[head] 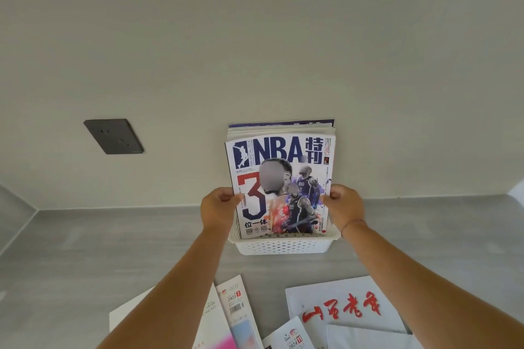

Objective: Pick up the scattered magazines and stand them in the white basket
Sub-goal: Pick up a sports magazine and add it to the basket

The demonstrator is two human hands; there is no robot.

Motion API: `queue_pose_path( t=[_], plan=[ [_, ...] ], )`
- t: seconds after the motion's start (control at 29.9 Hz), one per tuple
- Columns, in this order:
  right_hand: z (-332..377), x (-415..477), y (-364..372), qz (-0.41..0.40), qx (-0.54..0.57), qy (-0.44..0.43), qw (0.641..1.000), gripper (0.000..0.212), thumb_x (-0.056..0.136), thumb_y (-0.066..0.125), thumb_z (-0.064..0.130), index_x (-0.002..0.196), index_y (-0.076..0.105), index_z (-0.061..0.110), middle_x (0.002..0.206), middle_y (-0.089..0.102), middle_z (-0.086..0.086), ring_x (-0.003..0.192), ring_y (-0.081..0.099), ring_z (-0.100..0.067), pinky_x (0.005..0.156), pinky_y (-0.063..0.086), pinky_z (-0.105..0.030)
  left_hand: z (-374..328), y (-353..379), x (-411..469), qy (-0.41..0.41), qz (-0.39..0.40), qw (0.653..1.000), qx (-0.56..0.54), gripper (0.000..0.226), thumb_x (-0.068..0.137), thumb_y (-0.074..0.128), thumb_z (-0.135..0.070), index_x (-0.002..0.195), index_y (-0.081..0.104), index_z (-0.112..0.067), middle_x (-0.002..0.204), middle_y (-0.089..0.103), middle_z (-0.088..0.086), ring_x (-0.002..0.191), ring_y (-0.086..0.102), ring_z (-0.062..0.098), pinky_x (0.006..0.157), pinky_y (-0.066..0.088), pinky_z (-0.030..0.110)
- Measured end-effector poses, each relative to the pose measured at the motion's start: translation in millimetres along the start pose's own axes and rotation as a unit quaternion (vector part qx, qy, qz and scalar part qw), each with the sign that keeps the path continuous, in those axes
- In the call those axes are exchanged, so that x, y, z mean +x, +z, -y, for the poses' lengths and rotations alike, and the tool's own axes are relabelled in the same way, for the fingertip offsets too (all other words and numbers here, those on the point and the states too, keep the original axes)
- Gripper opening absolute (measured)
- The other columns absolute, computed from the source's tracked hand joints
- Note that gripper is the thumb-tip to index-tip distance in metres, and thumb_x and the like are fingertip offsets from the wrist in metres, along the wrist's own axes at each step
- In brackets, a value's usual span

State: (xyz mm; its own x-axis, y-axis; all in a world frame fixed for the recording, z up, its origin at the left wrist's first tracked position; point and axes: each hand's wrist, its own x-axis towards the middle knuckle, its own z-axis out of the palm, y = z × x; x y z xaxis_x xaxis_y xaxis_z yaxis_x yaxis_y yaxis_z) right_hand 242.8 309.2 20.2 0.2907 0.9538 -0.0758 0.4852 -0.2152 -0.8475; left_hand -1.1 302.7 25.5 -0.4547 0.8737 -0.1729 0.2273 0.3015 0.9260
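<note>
Magazines lie flat and scattered on the grey counter (85, 249) nearest the viewer, five in view: a plain white one (127, 317) partly under the left forearm, a narrow issue marked 2021 (235, 300), a small issue marked 2024 (292, 337), a large white issue with red brush lettering (343, 300), and a plain white one at the lower right (368, 338). Several overlap at their edges. Two bare forearms reach forward over them. Beyond stands one white basket (283, 248) with perforated walls, set on the counter against the wall. The left hand (218, 207) pinches the left edge of the NBA magazine (283, 178), thumb on the front cover; the right hand (344, 207) grasps the right edge in the same way and carries one thin bracelet (353, 224) at the wrist. The NBA magazine is upright, cover toward the viewer, with its lower edge behind the near rim, inside the basket; whether it rests on the basket floor cannot be told. Behind it stands a stack of further magazines (280, 129), seen only as top edges, number not countable, the rearmost with a dark blue cover touching the pale wall (255, 37). One dark grey socket plate (113, 136) is mounted on the wall, well to the left of the basket.
</note>
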Motion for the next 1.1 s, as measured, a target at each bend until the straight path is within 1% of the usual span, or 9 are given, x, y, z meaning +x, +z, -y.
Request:
queue_pose_path(
  t=[0.1, 0.2, 0.33, 0.4, 0.6, 0.7, 0.84, 0.94, 1.1],
  plan=[
    [-2, 5, 1, -0.022, 0.02, 0.021, 0.999, 0.004, 0.084, 0.062, 0.014, 0.087, 0.061, 0.017, 0.08, 0.064, 0.005, 0.074, 0.058, -0.015, 0.075, 0.047, -0.028, -1, 5, 4, 0.014, -0.02, 0.999, 0.021, 0.022, 0.075, 0.075, -0.018, 0.092, 0.06, -0.016, 0.094, 0.071, 0.004, 0.081, 0.068, 0.027, 0.078, 0.056, 0.046],
    [1, 8, 1, -0.019, 0.027, 0.026, 0.999, 0.025, 0.087, 0.058, 0.014, 0.112, 0.058, 0.013, 0.096, 0.065, 0.002, 0.086, 0.06, -0.019, 0.08, 0.045, -0.028, -1, 6, 2, 0.025, -0.044, 0.998, 0.047, 0.033, 0.076, 0.074, -0.023, 0.108, 0.065, -0.018, 0.101, 0.066, 0.0, 0.083, 0.068, 0.025, 0.079, 0.056, 0.043],
    [8, 4, 7, 0.017, -0.01, -0.009, 1.0, 0.027, 0.089, 0.044, 0.008, 0.108, 0.063, 0.012, 0.104, 0.071, -0.007, 0.089, 0.063, -0.027, 0.072, 0.051, -0.031, -2, 10, 2, 0.02, -0.032, 0.999, 0.029, 0.013, 0.082, 0.067, -0.02, 0.091, 0.075, -0.023, 0.077, 0.074, -0.007, 0.064, 0.066, 0.015, 0.059, 0.052, 0.026],
    [9, 2, 9, 0.029, -0.011, -0.012, 0.999, 0.032, 0.089, 0.043, 0.007, 0.116, 0.06, 0.014, 0.115, 0.067, -0.005, 0.097, 0.062, -0.025, 0.083, 0.052, -0.035, -5, 10, 3, 0.012, -0.035, 0.999, 0.026, 0.014, 0.081, 0.067, -0.019, 0.092, 0.075, -0.023, 0.081, 0.075, -0.003, 0.062, 0.066, 0.011, 0.055, 0.05, 0.023],
    [12, -3, 15, 0.076, -0.021, 0.015, 0.997, 0.051, 0.088, 0.056, 0.019, 0.134, 0.039, 0.007, 0.138, 0.045, -0.014, 0.124, 0.047, -0.031, 0.105, 0.042, -0.046, -2, 3, 6, 0.015, 0.015, 0.999, 0.027, 0.016, 0.081, 0.068, -0.022, 0.096, 0.074, -0.021, 0.092, 0.076, 0.003, 0.076, 0.071, 0.02, 0.075, 0.058, 0.036],
    [14, -14, 16, 0.042, 0.012, 0.022, 0.999, 0.071, 0.085, 0.063, 0.026, 0.143, 0.027, 0.008, 0.148, 0.031, -0.013, 0.134, 0.038, -0.033, 0.11, 0.035, -0.046, 4, -8, 1, 0.019, 0.019, 0.999, 0.035, 0.033, 0.081, 0.069, -0.028, 0.111, 0.069, -0.014, 0.106, 0.073, 0.004, 0.089, 0.066, 0.017, 0.083, 0.052, 0.03],
    [15, -42, 17, -0.04, 0.023, -0.007, 0.999, 0.064, 0.084, 0.064, 0.022, 0.14, 0.034, 0.009, 0.144, 0.036, -0.013, 0.13, 0.041, -0.031, 0.108, 0.037, -0.043, 32, -41, -22, 0.031, 0.003, 0.997, 0.076, 0.039, 0.083, 0.067, -0.03, 0.117, 0.064, -0.012, 0.112, 0.069, 0.005, 0.09, 0.057, 0.012, 0.082, 0.042, 0.024],
    [14, -80, 28, -0.073, -0.001, -0.053, 0.996, 0.049, 0.084, 0.064, 0.014, 0.129, 0.046, 0.009, 0.135, 0.044, -0.013, 0.125, 0.046, -0.028, 0.099, 0.039, -0.03, 73, -77, -49, -0.015, -0.017, 0.997, 0.075, 0.033, 0.082, 0.067, -0.03, 0.112, 0.066, -0.015, 0.107, 0.07, 0.003, 0.081, 0.062, 0.015, 0.073, 0.05, 0.028],
    [2, -159, 72, 0.051, 0.008, -0.057, 0.997, 0.039, 0.084, 0.062, 0.009, 0.121, 0.051, 0.008, 0.123, 0.049, -0.011, 0.112, 0.052, -0.023, 0.095, 0.043, -0.03, 145, -143, -98, -0.101, -0.071, 0.988, 0.089, 0.033, 0.082, 0.069, -0.026, 0.111, 0.067, -0.013, 0.109, 0.07, 0.005, 0.093, 0.062, 0.02, 0.081, 0.047, 0.03]
  ],
)
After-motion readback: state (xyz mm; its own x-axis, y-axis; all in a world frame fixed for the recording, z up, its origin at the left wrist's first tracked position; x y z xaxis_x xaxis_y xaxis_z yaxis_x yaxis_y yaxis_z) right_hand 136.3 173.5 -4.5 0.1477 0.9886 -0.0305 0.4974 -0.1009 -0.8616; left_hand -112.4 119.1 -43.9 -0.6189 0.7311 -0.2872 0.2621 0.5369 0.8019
